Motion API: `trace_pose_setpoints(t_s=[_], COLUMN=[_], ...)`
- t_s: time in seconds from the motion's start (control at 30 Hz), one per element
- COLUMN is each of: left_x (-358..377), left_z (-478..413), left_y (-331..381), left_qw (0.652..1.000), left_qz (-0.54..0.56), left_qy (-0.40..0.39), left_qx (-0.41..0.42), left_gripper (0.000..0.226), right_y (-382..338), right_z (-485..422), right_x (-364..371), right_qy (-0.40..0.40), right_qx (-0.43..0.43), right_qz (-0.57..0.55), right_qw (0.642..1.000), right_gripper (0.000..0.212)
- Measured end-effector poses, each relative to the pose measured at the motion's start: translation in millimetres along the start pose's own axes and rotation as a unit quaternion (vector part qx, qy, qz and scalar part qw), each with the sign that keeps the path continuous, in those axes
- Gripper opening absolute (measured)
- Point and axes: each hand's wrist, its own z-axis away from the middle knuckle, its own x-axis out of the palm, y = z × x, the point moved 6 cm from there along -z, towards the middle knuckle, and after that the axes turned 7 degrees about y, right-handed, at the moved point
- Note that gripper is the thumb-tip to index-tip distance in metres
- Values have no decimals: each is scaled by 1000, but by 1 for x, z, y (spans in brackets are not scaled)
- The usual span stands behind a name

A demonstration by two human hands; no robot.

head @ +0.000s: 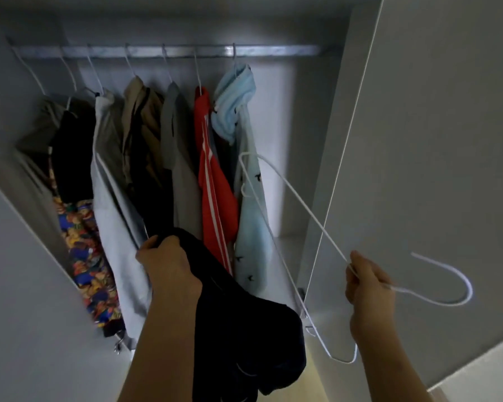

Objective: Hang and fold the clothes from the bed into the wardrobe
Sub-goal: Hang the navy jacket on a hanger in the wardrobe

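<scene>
fingers (156, 244) of the left hand (169, 265) are curled tight round the top edge of a dark garment (244, 329), which hangs from that grip down past the forearm, bunched and folded over itself. fingers (358, 264) of the right hand (369, 288) pinch a white wire hanger (302, 203) at its neck; the hook curves out to the right of them, and the triangle of wire reaches up and to the left, its far corner in front of a pale blue shirt (250, 227). the hanger is bare and apart from the dark garment.

above and beyond both sets of fingers is the open wardrobe (302, 126), with a metal rail (273, 50) across the top. hung on the rail, starting just above the left fingers and running leftwards: a red top with white stripes (215, 198), a grey shirt (180, 169), a tan garment (140, 111), a pale grey shirt (111, 213), a black garment (70, 155) and, lower down, a bright patterned cloth (84, 256). the pale blue shirt hangs between the two hands. behind the right fingers stands the open wardrobe door (433, 140).
</scene>
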Motion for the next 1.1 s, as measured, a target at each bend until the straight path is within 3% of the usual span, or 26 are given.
trace_pose_setpoints(t_s=[0.1,0.2,0.33,0.53,0.67,0.73,0.83,0.93,1.1], left_x=[-19,-24,-35,-58,-64,-66,-66,-62,-66], left_z=[3,13,24,5,-3,-4,2,15,15], left_y=[-11,-15,-16,0,17,26,44,56,73], left_qw=[998,998,998,994,997,999,988,951,910], left_qz=[-26,-29,-46,-105,-75,-32,-71,-147,-193], left_qy=[-16,-28,-33,-14,3,14,14,-17,12], left_qx=[-61,-53,-24,-30,10,17,135,273,368], left_gripper=[25,29,9,36,23,3,11,13,19], right_y=[5,3,-3,3,6,4,1,-3,-11], right_z=[17,27,38,53,52,52,51,45,41], right_x=[-9,-13,-5,17,27,34,41,41,34], right_qy=[-20,-49,-93,-148,-186,-212,-235,-234,-234], right_qx=[31,41,39,66,43,7,-11,-21,-37], right_qz=[0,-3,-16,14,107,156,192,206,242], right_qw=[999,998,995,987,976,965,953,950,941], right_gripper=[58,58,57,50,54,56,55,53,54])
